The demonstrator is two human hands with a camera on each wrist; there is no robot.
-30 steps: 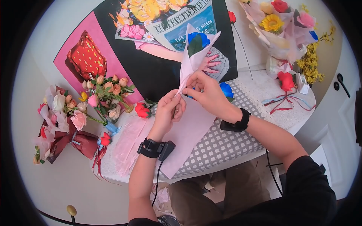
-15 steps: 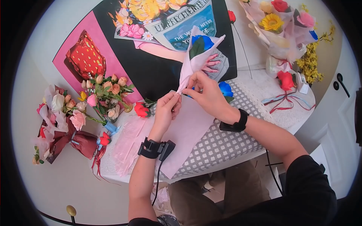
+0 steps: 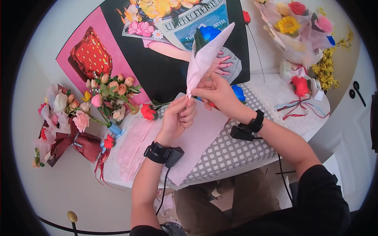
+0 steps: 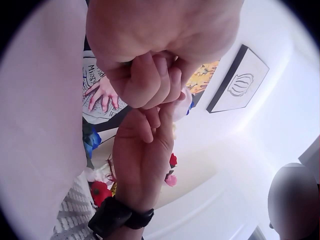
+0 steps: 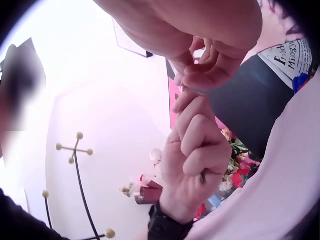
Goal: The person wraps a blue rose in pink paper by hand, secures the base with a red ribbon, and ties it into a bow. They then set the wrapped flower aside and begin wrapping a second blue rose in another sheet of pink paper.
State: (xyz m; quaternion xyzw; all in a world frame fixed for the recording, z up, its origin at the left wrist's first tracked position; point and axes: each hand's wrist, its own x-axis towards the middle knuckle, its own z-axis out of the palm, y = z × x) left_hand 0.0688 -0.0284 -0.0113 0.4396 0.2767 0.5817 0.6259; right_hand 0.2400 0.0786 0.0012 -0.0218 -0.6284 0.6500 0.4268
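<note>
Paper wrap (image 3: 201, 65), blue rose (image 3: 209, 34) inside: 1 o'clock from left hand (image 3: 178, 118), 11 o'clock from right hand (image 3: 221, 96); both hands' fingers pinch its base. Caution: slackening either pinch could let the wrap unroll and rose slip.

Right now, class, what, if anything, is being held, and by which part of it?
A blue flower in a pale pink paper wrap; the left hand and right hand pinch the wrap at its narrow, gathered lower end.
</note>
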